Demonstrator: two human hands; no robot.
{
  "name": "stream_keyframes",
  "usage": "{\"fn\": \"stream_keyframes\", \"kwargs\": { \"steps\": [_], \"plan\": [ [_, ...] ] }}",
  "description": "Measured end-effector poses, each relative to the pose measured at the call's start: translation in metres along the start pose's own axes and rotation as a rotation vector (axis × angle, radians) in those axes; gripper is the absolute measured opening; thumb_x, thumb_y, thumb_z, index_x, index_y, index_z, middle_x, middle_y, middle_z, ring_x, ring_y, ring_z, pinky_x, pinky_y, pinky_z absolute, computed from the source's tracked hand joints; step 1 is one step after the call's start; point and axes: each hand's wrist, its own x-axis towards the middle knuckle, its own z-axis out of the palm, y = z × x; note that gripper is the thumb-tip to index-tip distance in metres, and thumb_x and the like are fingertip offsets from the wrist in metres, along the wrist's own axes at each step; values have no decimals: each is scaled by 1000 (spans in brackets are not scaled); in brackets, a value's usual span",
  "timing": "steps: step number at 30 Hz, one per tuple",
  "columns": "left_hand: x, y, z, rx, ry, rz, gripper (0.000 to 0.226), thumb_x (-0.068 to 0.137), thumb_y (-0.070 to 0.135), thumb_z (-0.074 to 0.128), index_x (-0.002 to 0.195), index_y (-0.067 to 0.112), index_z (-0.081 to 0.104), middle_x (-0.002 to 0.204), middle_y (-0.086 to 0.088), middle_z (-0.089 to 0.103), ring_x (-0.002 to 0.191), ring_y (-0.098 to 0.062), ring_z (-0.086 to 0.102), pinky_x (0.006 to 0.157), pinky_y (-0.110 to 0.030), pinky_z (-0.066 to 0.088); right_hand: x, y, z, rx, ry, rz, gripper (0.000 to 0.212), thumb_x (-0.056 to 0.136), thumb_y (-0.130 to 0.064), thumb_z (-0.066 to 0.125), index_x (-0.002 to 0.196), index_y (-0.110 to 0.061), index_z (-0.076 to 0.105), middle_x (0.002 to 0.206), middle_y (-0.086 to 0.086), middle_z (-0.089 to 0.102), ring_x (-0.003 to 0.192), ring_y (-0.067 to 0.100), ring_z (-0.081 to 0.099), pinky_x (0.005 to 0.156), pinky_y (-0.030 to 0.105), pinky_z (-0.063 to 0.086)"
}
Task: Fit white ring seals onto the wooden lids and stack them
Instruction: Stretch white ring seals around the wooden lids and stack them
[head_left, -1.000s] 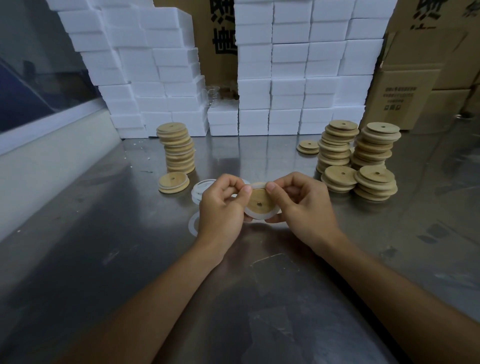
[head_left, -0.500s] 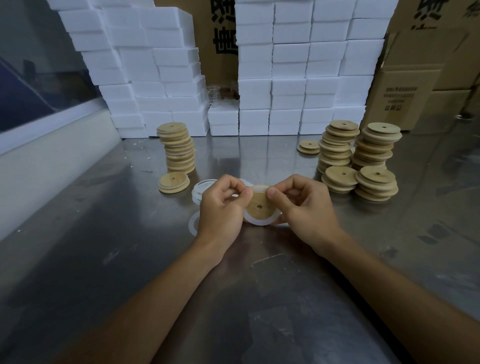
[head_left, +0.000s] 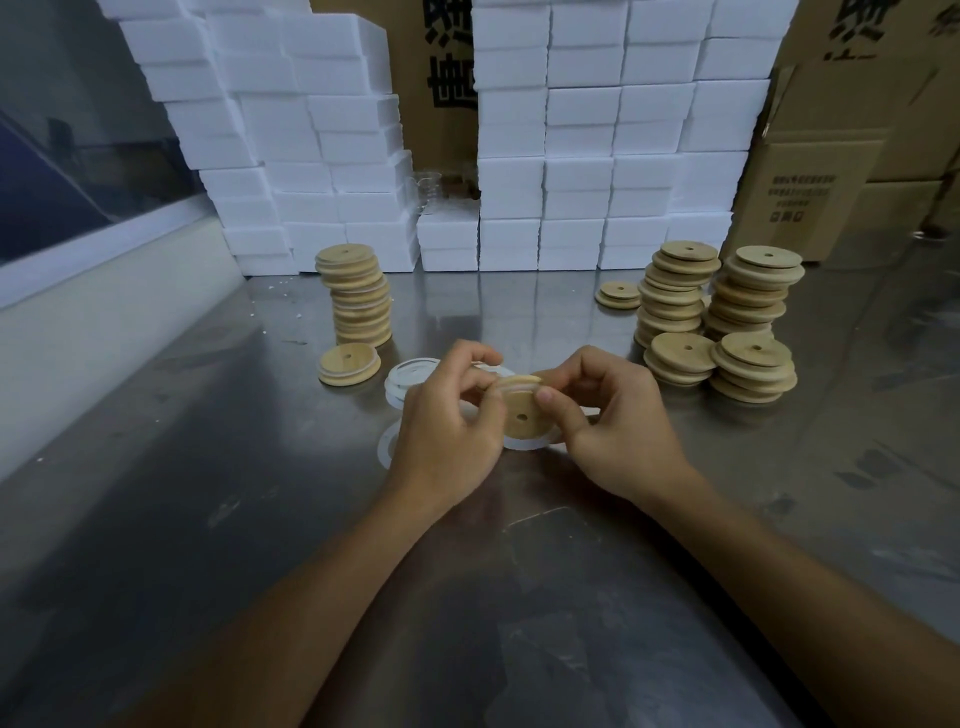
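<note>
1. Both hands pinch one wooden lid (head_left: 522, 415) just above centre frame: the left hand (head_left: 447, 426) closes thumb and fingers on its left edge, and the right hand (head_left: 618, 415) clamps its right edge with the thumb pressed to the face.
2. The lid is held tilted, off the table, its face with the small centre hole turned toward the camera. That likely keeps the rim within reach of the fingers on both sides.
3. A white ring seal (head_left: 524, 443) shows along the lid's lower edge and a pale line runs along the top edge. Whether it is fully seated all round I cannot tell, since the fingers cover the sides.
4. Behind the left hand lies a small heap of loose ring seals (head_left: 405, 376), with another flat ring (head_left: 385, 446) beside the wrist, all close for the next pick.
5. At left of centre stands a tall lid stack (head_left: 358, 296), with a single lid (head_left: 349, 364) in front of it. White edges suggest these are finished.
6. At right of centre sit four stacks of lids (head_left: 722, 322), probably the unfitted supply.
7. Everything rests on a steel table (head_left: 260, 493); white foam boxes (head_left: 597, 130) fill the upper frame.
</note>
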Motion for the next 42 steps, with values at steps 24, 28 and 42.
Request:
{"fn": "stream_keyframes", "kwargs": {
  "steps": [24, 28, 42],
  "plan": [
    [0, -10, -1, 152, -155, 67, 77, 82, 71, 40, 65, 2, 68, 60, -13, 64, 63, -30, 63, 64, -49, 50, 1, -10, -6, 467, -59, 352, 16, 86, -23, 69, 79, -9, 66, 71, 3, 70, 65, 10, 65, 62, 26, 54],
    [-2, -5, 6, 14, -108, 37, 77, 82, 66, 44, 73, -6, 69, 69, -20, 68, 71, -33, 65, 70, -50, 51, 4, -11, -10, 611, -81, 472, 18, 76, -27, 72, 74, -10, 70, 80, 13, 71, 77, 22, 67, 79, 37, 55],
    [3, -2, 7, -131, 40, -54, 73, 81, 63, 46, 67, -7, 63, 63, -24, 59, 60, -29, 54, 63, -47, 47, -1, -18, -1, 590, -133, 538, 25, 90, -37, 63, 85, -12, 60, 92, 14, 76, 78, 24, 74, 57, 21, 53]
  ]
}}
